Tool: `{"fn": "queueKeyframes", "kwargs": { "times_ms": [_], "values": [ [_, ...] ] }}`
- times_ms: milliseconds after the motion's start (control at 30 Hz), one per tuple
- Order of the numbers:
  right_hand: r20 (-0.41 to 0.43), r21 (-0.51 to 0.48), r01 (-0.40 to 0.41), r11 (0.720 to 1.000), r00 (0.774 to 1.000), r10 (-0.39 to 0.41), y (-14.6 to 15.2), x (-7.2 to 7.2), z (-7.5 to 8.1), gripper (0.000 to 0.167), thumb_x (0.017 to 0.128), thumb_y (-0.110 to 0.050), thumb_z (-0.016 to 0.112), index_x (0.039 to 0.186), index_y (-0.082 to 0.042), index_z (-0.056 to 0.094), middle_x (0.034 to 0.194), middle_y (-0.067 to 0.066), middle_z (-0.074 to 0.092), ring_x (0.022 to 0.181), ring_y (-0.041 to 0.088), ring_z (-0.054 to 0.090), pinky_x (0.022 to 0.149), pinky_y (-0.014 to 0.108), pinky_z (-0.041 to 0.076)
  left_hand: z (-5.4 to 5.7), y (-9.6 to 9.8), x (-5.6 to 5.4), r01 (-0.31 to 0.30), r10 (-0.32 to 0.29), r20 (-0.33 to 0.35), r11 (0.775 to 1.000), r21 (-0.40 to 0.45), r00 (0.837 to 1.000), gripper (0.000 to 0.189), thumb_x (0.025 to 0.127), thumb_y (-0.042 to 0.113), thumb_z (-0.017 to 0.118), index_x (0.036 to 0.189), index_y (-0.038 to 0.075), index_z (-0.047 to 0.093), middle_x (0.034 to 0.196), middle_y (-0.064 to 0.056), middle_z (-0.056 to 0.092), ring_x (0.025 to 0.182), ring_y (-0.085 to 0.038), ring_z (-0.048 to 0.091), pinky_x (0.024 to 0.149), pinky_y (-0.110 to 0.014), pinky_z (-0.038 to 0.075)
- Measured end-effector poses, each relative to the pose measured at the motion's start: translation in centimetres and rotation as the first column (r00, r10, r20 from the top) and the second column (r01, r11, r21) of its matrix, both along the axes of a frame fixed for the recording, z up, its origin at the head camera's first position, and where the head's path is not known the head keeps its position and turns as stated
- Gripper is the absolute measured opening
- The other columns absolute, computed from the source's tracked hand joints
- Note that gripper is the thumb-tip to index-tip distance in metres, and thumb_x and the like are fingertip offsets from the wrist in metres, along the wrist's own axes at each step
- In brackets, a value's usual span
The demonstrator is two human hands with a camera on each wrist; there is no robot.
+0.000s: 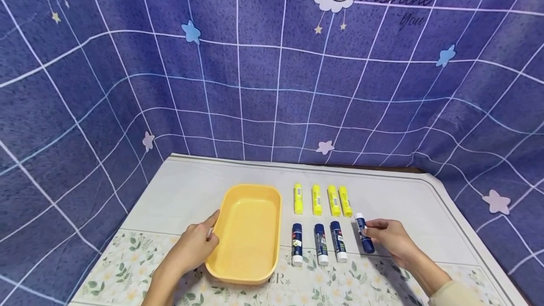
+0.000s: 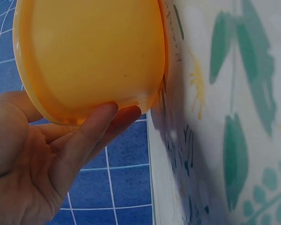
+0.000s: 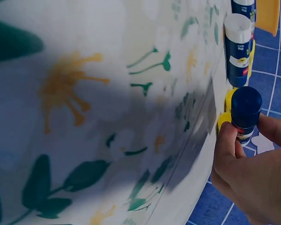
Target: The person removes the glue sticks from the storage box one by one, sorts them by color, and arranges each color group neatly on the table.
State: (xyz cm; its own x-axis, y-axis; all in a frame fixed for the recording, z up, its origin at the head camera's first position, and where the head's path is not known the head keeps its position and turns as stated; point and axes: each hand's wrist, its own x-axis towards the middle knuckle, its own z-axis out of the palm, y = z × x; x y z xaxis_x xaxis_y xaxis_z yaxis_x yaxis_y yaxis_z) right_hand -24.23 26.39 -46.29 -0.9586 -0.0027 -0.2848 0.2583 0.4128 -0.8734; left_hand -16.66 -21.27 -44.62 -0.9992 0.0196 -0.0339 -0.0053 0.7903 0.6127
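My left hand point(image 1: 195, 245) grips the left rim of a yellow plastic tray point(image 1: 276, 230), thumb and fingers on either side of its edge; the left wrist view shows the hand point(image 2: 42, 154) at the tray wall point(image 2: 93, 61). My right hand point(image 1: 393, 240) pinches a dark blue glue stick point(image 1: 363, 233), its white end pointing away and its blue cap toward me. In the right wrist view, thumb and fingers close round that glue stick point(image 3: 246, 107) below its cap. To its left lie several blue glue sticks point(image 1: 338, 241), blue caps at the far end and white bases toward me.
Behind the blue row lies a row of several yellow glue sticks point(image 1: 316, 199). The white table cover point(image 1: 191, 178) has a flowered front part point(image 1: 123, 263). A purple-blue curtain point(image 1: 263, 74) with white lines and stars encloses the table's back and sides.
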Motion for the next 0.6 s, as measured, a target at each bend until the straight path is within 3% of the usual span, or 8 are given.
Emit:
{"fn": "queueKeyframes", "kwargs": {
  "times_ms": [600],
  "values": [
    [0.064,-0.004,0.038,0.999,0.997,-0.037,-0.12,0.50,-0.70,0.050,0.093,-0.011,0.071,0.132,0.015,0.057,0.115,0.019,0.067,0.094,0.017,0.063,0.078,0.031,0.055,-0.08,0.14,0.00,-0.003,0.003,-0.004,1.000,0.001,1.000,0.066,0.096,0.007,0.054,0.160,0.005,0.037,0.050,0.003,0.045,0.041,-0.008,0.031,0.039,-0.017,0.030]
  ]
}}
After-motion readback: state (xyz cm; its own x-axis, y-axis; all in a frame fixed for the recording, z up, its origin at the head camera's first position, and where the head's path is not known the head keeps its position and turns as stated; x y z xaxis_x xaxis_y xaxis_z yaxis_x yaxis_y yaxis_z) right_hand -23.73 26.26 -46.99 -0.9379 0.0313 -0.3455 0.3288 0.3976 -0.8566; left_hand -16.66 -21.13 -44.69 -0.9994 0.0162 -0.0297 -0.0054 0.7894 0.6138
